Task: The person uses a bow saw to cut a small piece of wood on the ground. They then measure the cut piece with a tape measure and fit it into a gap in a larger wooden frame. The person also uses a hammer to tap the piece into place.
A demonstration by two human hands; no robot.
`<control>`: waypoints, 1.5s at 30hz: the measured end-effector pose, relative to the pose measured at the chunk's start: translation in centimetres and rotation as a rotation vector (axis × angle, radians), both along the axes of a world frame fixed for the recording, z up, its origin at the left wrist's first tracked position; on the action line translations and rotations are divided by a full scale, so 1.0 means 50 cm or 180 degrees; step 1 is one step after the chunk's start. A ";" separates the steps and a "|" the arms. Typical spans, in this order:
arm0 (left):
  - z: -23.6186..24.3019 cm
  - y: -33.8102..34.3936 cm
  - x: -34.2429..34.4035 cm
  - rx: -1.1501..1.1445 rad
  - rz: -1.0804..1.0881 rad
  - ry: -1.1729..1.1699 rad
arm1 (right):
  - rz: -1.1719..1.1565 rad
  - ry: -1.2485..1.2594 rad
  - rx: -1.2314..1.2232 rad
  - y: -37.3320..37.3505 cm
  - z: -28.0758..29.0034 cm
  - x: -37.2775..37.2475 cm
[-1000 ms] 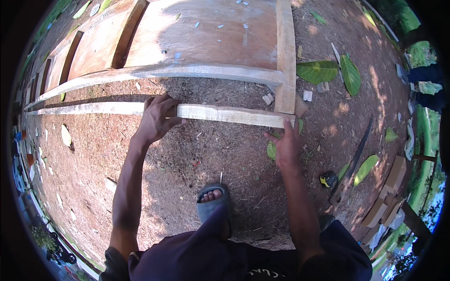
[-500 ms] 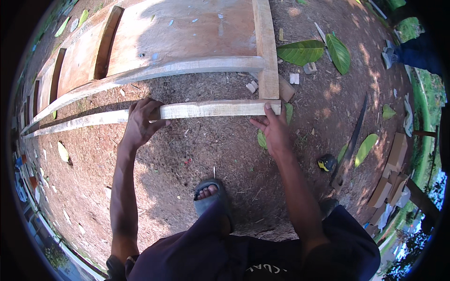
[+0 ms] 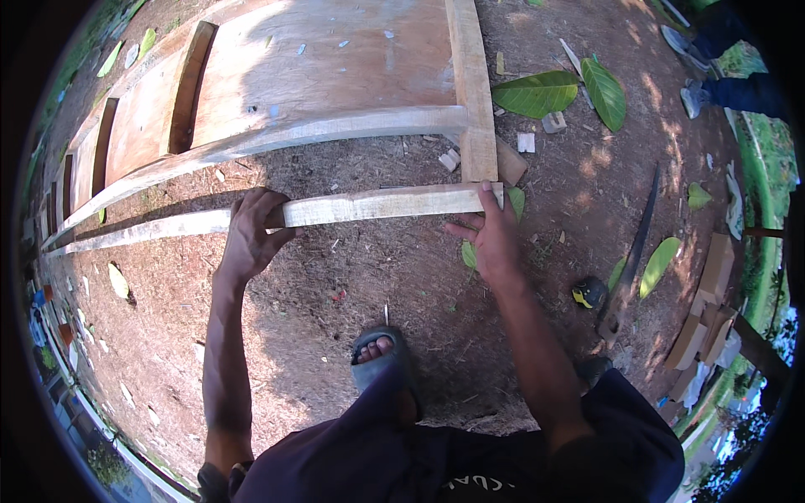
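Observation:
A long, pale wooden beam [image 3: 377, 204] runs across in front of me, its far left end curving away beside the frame. My left hand [image 3: 253, 233] is closed around it, fingers over the top and thumb on the near side. At the beam's right end, my right hand [image 3: 495, 239] grips it with a finger laid over the top; its other fingers are partly spread just below. That end touches the near end of a crosspiece [image 3: 476, 92] belonging to a large wooden frame with a plywood panel [image 3: 335, 63].
To the right lie a handsaw [image 3: 641, 243] and a black and yellow tape measure [image 3: 589, 292]. Offcuts [image 3: 526, 142] and large green leaves [image 3: 537, 94] are scattered near the frame's corner. Cardboard boxes [image 3: 708, 293] stand at far right. Another person's legs [image 3: 738, 94] show at upper right.
The view has shifted slightly. Both hands stay on the beam, and a finger of my right hand reaches further over its end. More of the other person's legs shows at upper right.

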State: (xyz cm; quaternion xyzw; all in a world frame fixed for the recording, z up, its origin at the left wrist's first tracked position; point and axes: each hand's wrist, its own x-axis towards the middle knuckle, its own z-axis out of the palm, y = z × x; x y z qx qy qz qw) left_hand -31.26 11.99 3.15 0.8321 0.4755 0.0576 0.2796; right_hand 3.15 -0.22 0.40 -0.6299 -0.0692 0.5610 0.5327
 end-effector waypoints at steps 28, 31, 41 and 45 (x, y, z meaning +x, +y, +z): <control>-0.039 -0.012 -0.014 0.0377 0.0002 0.0128 | -0.0438 -0.0030 -0.0209 0.015 -0.072 0.033; -0.033 -0.011 -0.010 0.0341 0.0010 0.0231 | -0.0447 -0.0179 -0.0166 0.016 -0.068 0.028; -0.027 -0.038 0.009 0.0765 0.0482 0.0075 | -0.0348 -0.0008 -0.0064 0.014 -0.069 0.041; 0.012 -0.085 0.015 0.0511 0.0927 -0.0099 | -0.0330 -0.0032 -0.0042 0.013 -0.071 0.046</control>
